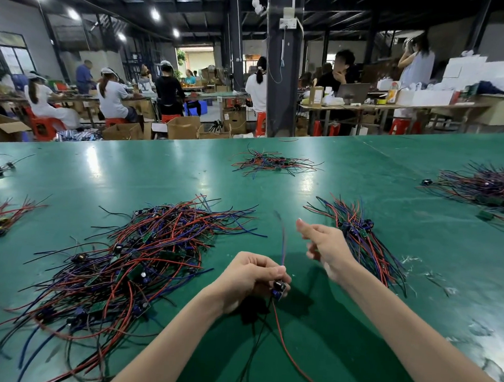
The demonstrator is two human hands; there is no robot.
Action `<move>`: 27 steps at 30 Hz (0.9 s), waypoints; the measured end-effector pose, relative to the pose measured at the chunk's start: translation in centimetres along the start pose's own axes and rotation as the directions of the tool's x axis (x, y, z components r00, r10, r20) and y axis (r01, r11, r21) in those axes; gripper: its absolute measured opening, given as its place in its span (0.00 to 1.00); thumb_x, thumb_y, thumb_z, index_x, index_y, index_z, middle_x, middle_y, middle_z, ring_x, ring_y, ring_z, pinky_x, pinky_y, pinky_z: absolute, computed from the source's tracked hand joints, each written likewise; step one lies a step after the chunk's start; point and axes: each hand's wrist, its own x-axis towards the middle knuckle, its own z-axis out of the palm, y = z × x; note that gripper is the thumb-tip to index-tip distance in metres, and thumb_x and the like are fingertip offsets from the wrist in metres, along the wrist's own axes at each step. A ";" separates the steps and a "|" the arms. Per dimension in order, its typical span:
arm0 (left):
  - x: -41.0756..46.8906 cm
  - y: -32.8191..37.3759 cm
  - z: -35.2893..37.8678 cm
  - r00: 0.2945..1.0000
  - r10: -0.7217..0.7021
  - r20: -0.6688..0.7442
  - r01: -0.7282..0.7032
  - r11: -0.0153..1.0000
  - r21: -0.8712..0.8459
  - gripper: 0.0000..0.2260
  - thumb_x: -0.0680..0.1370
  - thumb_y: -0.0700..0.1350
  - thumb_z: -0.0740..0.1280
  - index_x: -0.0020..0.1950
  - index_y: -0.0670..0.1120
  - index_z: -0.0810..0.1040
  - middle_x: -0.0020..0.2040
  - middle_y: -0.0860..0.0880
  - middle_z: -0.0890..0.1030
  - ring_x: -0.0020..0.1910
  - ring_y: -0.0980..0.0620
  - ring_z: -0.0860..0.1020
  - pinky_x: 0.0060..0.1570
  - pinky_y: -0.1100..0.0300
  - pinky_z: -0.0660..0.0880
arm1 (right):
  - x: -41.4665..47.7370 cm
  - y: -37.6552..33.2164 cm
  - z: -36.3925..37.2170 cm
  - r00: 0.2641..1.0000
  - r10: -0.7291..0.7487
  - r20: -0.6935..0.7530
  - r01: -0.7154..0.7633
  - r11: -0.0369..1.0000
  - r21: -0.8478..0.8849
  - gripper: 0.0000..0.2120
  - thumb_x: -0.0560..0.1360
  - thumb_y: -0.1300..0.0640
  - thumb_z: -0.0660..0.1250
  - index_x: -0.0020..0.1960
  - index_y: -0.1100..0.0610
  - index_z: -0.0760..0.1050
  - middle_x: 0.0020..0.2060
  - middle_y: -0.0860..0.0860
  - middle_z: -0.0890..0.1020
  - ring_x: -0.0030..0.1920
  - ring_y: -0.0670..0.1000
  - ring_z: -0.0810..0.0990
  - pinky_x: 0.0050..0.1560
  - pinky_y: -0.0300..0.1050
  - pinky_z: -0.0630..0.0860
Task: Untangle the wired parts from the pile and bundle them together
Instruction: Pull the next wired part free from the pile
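From the head view, a green surface (157, 170) fills the lower half of the scene. The left hand (254, 275) is held just above it near the middle. Its fingers and thumb are curled round a wired part (280, 287), a small board with a dark round component. A red wire and a black wire hang down from the part towards the near edge, and a thin blue and red wire rises from the top of the fist.

The right hand (325, 245) is up and to the right, apart from the left hand, with its thumb pointing upward and its fingers bent inward. It is blurred, so I cannot tell whether it pinches anything.

The big tangled pile (128, 260) of red, blue and black wires with small green boards lies on the surface to the left of the left hand. A tidier bundle (360, 236) of the same parts, with its wires lying roughly one way, rests on the surface just behind the right hand.

A smaller heap (273, 162) lies farther back in the middle, and a dark heap (487, 187) lies at the far right. Beyond the surface, workers (112, 96) sit at other tables around a dark pillar (281, 74).
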 end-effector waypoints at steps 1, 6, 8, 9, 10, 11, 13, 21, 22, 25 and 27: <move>0.1 0.0 0.0 0.999 0.008 -0.043 -0.009 1.000 -0.023 0.07 0.76 0.35 0.67 0.38 0.35 0.79 0.33 0.41 0.81 0.29 0.49 0.81 0.30 0.62 0.77 | -0.3 -0.1 0.2 0.993 0.093 0.067 -0.094 0.995 0.020 0.14 0.72 0.51 0.72 0.44 0.63 0.79 0.34 0.52 0.76 0.27 0.46 0.64 0.27 0.38 0.65; 0.5 0.0 -0.4 0.987 0.029 -0.158 -0.026 0.999 0.024 0.06 0.75 0.37 0.68 0.38 0.38 0.80 0.35 0.41 0.79 0.33 0.46 0.77 0.31 0.61 0.75 | -2.4 0.0 2.0 0.914 0.160 0.373 -0.156 0.987 -0.042 0.16 0.62 0.49 0.75 0.39 0.63 0.81 0.28 0.51 0.76 0.24 0.43 0.65 0.23 0.34 0.63; 0.5 -0.1 -0.5 0.988 0.025 -0.155 -0.023 1.000 0.012 0.06 0.75 0.37 0.68 0.38 0.38 0.81 0.35 0.41 0.79 0.32 0.46 0.77 0.34 0.59 0.76 | -2.8 -0.1 2.4 0.913 0.146 0.382 -0.136 0.989 -0.054 0.14 0.59 0.51 0.76 0.36 0.62 0.81 0.26 0.52 0.76 0.24 0.44 0.65 0.23 0.34 0.64; 0.5 -0.1 -0.5 0.988 0.023 -0.155 -0.020 1.000 0.021 0.06 0.75 0.36 0.68 0.38 0.38 0.81 0.35 0.41 0.79 0.33 0.46 0.77 0.36 0.57 0.75 | -2.8 0.0 2.4 0.916 0.146 0.375 -0.136 0.989 -0.052 0.13 0.60 0.52 0.77 0.36 0.62 0.81 0.26 0.52 0.75 0.24 0.44 0.66 0.23 0.34 0.64; 0.5 -0.1 -0.4 0.988 0.021 -0.153 -0.015 0.999 0.038 0.06 0.75 0.36 0.68 0.38 0.38 0.80 0.35 0.41 0.78 0.33 0.46 0.77 0.37 0.57 0.74 | -2.7 0.0 2.4 0.918 0.147 0.369 -0.140 0.989 -0.048 0.11 0.61 0.54 0.77 0.35 0.61 0.81 0.26 0.52 0.74 0.24 0.44 0.65 0.23 0.34 0.64; 0.5 -0.1 -0.4 0.989 0.017 -0.149 -0.009 0.998 0.056 0.06 0.75 0.36 0.68 0.38 0.38 0.80 0.35 0.41 0.78 0.33 0.46 0.76 0.37 0.58 0.73 | -2.7 0.1 2.3 0.920 0.142 0.364 -0.136 0.990 -0.042 0.08 0.63 0.57 0.76 0.34 0.61 0.80 0.26 0.52 0.74 0.24 0.44 0.65 0.24 0.34 0.64; 0.6 -0.2 -0.3 0.989 0.008 -0.147 0.004 0.997 0.079 0.08 0.75 0.36 0.68 0.35 0.39 0.78 0.33 0.44 0.78 0.31 0.48 0.77 0.37 0.58 0.73 | -2.6 0.4 2.3 0.935 0.089 0.344 -0.079 0.996 -0.043 0.07 0.66 0.61 0.75 0.33 0.60 0.79 0.24 0.51 0.74 0.23 0.44 0.65 0.24 0.34 0.63; 0.7 -0.1 -0.4 0.984 -0.008 -0.177 0.020 0.998 0.064 0.07 0.75 0.36 0.68 0.39 0.35 0.75 0.30 0.46 0.78 0.27 0.52 0.78 0.43 0.54 0.75 | -2.0 1.1 2.8 0.949 -0.189 0.252 0.242 0.950 -0.198 0.09 0.67 0.60 0.77 0.30 0.55 0.80 0.22 0.44 0.77 0.23 0.39 0.68 0.28 0.31 0.64; 0.7 -0.1 -0.5 0.984 -0.009 -0.179 0.020 0.998 0.058 0.06 0.75 0.36 0.68 0.40 0.35 0.75 0.31 0.45 0.77 0.27 0.52 0.78 0.43 0.54 0.75 | -1.9 1.2 2.8 0.949 -0.199 0.245 0.254 0.943 -0.215 0.09 0.67 0.59 0.77 0.30 0.54 0.80 0.22 0.43 0.77 0.23 0.39 0.68 0.29 0.31 0.64; 0.8 0.0 -0.6 0.984 -0.024 -0.175 0.036 0.997 0.070 0.08 0.75 0.36 0.68 0.37 0.36 0.76 0.31 0.44 0.77 0.27 0.51 0.78 0.37 0.58 0.77 | -1.5 1.4 2.7 0.953 -0.221 0.206 0.270 0.929 -0.254 0.08 0.67 0.59 0.77 0.32 0.55 0.80 0.23 0.43 0.77 0.24 0.38 0.70 0.30 0.30 0.66; 0.8 -0.1 -0.6 0.987 -0.031 -0.159 0.045 0.995 0.084 0.08 0.75 0.36 0.69 0.35 0.37 0.77 0.30 0.44 0.77 0.27 0.50 0.78 0.35 0.59 0.78 | -1.2 1.3 2.4 0.960 -0.227 0.163 0.267 0.919 -0.289 0.07 0.68 0.59 0.77 0.33 0.56 0.81 0.25 0.45 0.79 0.26 0.38 0.72 0.32 0.29 0.68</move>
